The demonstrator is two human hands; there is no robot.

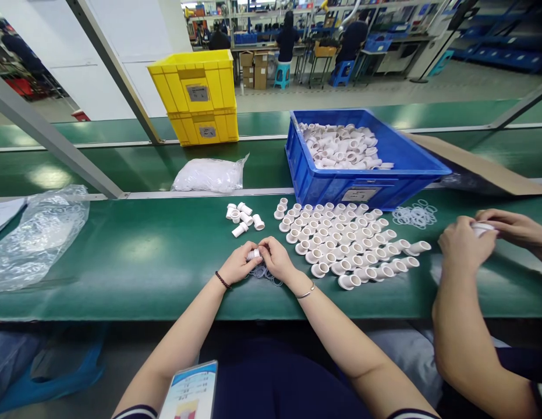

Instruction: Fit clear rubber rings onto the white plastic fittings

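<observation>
Near the table's front edge, my left hand (238,265) is closed around a white plastic fitting (252,255). My right hand (277,259) meets it from the right, its fingers pinched at the fitting's end. Under both hands lies a small heap of clear rings (266,273), partly covered by them. A small group of white fittings (245,219) lies just beyond my hands. To the right, many white fittings (340,241) stand in slanted rows with their open ends up.
A blue bin (367,189) of white fittings stands behind the rows. More clear rings (414,214) lie at the right, near a co-worker's hands (467,244). Yellow crates (203,87), a bag of white material (209,174) and a clear plastic bag (43,233) are farther out.
</observation>
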